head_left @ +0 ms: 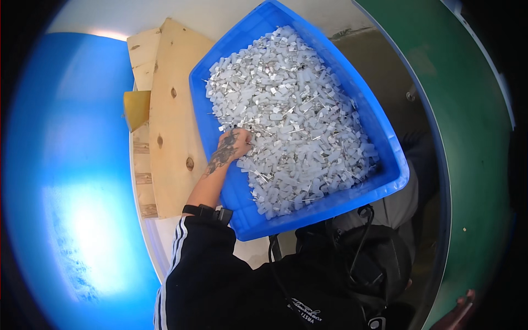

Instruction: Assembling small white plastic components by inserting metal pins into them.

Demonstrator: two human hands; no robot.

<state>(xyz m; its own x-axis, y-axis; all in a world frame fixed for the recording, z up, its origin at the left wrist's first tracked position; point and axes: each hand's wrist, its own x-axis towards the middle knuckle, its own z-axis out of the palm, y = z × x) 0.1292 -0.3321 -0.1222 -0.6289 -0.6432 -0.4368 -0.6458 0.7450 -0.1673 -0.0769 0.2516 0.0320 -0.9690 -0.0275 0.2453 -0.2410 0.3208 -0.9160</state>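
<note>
A blue plastic bin (393, 170) holds a deep heap of small whitish translucent pieces (297, 121) with thin silvery metal parts among them. My left hand (236, 144) reaches over the bin's left side, its back upward, at the left edge of the heap. Its fingers curl down into the pieces; the fingertips are hidden, so what they grip cannot be made out. A dark band circles that wrist below the hand. My right hand cannot be picked out for certain.
Left of the bin stand pale wooden boards (176, 115) and a yellow piece (136, 109), beside a shiny blue surface (88, 165). A green surface (473, 192) curves along the right. On its lower edge shows part of a hand (461, 312); whose, I cannot tell.
</note>
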